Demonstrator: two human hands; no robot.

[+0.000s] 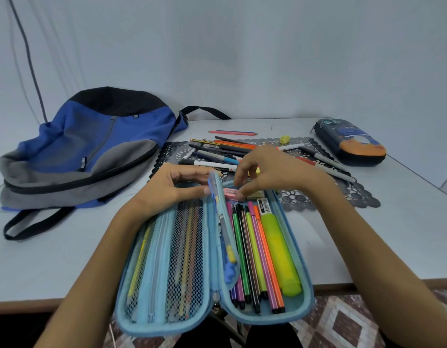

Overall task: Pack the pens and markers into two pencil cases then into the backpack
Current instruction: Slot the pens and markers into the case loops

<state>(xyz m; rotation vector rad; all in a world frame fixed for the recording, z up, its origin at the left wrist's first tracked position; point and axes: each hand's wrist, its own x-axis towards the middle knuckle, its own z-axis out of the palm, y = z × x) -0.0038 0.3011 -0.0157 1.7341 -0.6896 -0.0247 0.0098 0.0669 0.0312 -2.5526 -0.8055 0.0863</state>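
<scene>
A light blue pencil case (306,292) lies open at the table's front edge. Its right half holds several coloured fineliners (252,252) and a yellow highlighter (280,252); its left half has mesh pockets with pencils inside. My left hand (172,187) pinches the top of the case's middle flap (223,222). My right hand (272,172) pinches a pink eraser (231,192) at the far end of the right half. Loose pens and markers (217,154) lie on a dark lace mat behind the case. A blue and grey backpack (86,151) lies at the left.
A second pencil case (350,141), dark blue with an orange patch, lies zipped at the back right. Two loose pencils (232,132) and a small yellow eraser (284,139) lie near the mat's far edge. The backpack's black strap (29,224) trails toward the front.
</scene>
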